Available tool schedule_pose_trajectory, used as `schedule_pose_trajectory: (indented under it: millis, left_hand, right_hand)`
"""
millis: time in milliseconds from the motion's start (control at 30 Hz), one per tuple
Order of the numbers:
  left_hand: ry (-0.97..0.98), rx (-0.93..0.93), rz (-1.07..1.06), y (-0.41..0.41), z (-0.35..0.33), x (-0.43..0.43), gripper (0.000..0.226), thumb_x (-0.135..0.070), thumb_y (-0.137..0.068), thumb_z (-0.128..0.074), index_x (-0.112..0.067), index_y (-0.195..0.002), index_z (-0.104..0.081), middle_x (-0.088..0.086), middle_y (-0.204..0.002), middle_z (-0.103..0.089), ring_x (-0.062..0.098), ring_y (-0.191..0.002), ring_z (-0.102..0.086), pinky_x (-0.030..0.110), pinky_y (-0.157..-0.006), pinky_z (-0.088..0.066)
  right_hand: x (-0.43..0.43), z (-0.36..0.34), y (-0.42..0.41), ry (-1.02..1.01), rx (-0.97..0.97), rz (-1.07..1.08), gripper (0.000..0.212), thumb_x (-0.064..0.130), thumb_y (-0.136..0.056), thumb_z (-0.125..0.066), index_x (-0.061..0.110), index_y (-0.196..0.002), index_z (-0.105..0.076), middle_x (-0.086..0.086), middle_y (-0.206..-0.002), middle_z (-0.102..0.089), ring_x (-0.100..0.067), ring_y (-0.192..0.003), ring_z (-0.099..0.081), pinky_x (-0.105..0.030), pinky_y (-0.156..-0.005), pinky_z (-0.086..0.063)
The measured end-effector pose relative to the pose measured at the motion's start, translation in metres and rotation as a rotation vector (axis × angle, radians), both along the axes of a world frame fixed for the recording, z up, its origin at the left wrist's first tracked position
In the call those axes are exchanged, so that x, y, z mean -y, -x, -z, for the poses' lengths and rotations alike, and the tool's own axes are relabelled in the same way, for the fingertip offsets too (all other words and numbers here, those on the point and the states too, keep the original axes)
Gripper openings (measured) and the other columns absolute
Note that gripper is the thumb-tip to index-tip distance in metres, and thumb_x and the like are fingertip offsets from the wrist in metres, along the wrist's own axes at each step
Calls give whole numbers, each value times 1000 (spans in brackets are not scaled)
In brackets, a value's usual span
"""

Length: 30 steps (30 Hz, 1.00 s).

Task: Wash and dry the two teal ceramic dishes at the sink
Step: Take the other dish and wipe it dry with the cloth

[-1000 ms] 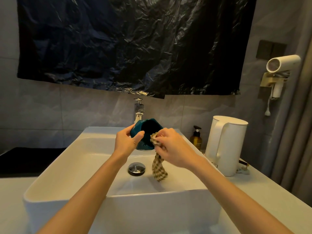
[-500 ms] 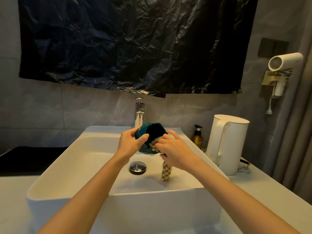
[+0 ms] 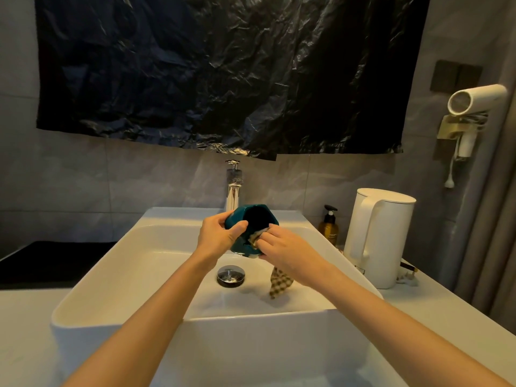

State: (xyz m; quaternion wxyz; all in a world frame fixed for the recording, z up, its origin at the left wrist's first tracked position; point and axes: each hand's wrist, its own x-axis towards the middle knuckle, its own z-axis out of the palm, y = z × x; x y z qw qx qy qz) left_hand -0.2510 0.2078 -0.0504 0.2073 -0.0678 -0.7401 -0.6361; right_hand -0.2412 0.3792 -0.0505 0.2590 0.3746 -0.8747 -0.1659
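Above the white sink (image 3: 156,247), my left hand (image 3: 219,237) grips a faceted teal ceramic bowl (image 3: 255,219), tilted so its opening faces me. My right hand (image 3: 284,247) pinches a checked brown-and-cream cloth (image 3: 280,284) against the bowl's lower right rim. The cloth's loose end hangs down into the basin. Only one teal dish is in view.
A chrome tap (image 3: 234,188) stands behind the bowl, and a chrome drain plug (image 3: 231,275) sits in the basin. On the counter to the right are an amber pump bottle (image 3: 329,226) and a white kettle (image 3: 382,236). A hair dryer (image 3: 474,100) hangs on the right wall.
The bowl has turned so its opening faces me more. My right hand with the cloth has shifted lower along the bowl's rim, and the cloth's hanging end has swung.
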Motion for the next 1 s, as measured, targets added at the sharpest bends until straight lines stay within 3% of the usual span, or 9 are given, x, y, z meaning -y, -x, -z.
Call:
schedule_pose_trajectory:
  millis: [100, 167, 333, 400, 567, 733, 833, 933, 1000]
  left_hand:
    - [-31, -1, 1, 0, -1, -2, 29, -17, -88, -63, -14, -117, -62, -3, -93, -64, 17, -89, -61, 26, -71, -54]
    - [-44, -6, 17, -1, -2, 0, 26, -15, -88, -63, -15, -114, -63, -6, -88, -64, 13, -84, -61, 22, -65, -53]
    - [8, 32, 56, 1, -1, 4, 30, -18, -87, -64, -14, -117, -62, 6, -105, -66, 25, -96, -63, 37, -78, -58]
    - [17, 53, 73, 1, -1, 0, 32, -20, -88, -63, -14, -119, -61, 7, -110, -65, 24, -98, -62, 33, -77, -57]
    - [-10, 44, 101, -2, -5, -4, 34, -26, -88, -63, -22, -121, -55, -2, -107, -59, 14, -96, -57, 17, -68, -50]
    - [-109, 70, 73, 1, -4, -4, 29, -25, -86, -63, -17, -113, -59, 7, -106, -64, 20, -98, -61, 31, -81, -55]
    - [-95, 96, 33, 3, -4, 0, 20, -23, -87, -61, -17, -107, -61, 6, -100, -65, 20, -93, -61, 33, -81, -55]
    - [-72, 94, 17, 3, -2, -1, 16, -23, -89, -60, -18, -104, -59, 2, -94, -64, 15, -86, -59, 21, -70, -52]
    - [-75, 91, 0, 4, -2, -4, 20, -24, -89, -60, -16, -107, -60, 3, -97, -63, 16, -89, -59, 19, -68, -51]
  right_hand:
    - [31, 1, -11, 423, 240, 38, 23, 28, -98, -47, 11, -112, -54, -6, -114, -60, -17, -98, -55, -33, -88, -49]
    - [41, 4, -12, 552, 299, 3, 19, 27, -98, -47, 10, -104, -53, -6, -105, -61, -16, -89, -55, -35, -81, -50]
    - [-2, -1, 4, 68, -25, -99, 27, 23, -85, -68, 12, -108, -63, -4, -111, -66, -20, -102, -60, -28, -98, -43]
    - [-13, -3, 6, -12, -96, -93, 30, 22, -76, -77, 13, -104, -67, -4, -107, -69, -20, -100, -64, -29, -98, -44]
    - [7, -1, 1, 104, -40, -115, 27, 21, -87, -65, 6, -109, -62, -10, -107, -66, -24, -94, -61, -32, -81, -52]
    - [35, 2, -6, 472, 63, -38, 27, 23, -94, -56, 7, -115, -56, -9, -115, -63, -22, -100, -57, -32, -86, -51]
    - [23, 1, -7, 319, 100, -73, 25, 22, -93, -57, 6, -112, -59, -10, -111, -64, -23, -98, -59, -30, -85, -51]
    - [2, -6, 4, 44, -79, -52, 25, 24, -89, -63, 10, -109, -64, -7, -111, -66, -23, -103, -61, -30, -97, -44]
    - [7, -5, 2, 48, -35, 54, 29, 25, -92, -59, 10, -116, -60, -7, -118, -63, -23, -110, -57, -30, -100, -42]
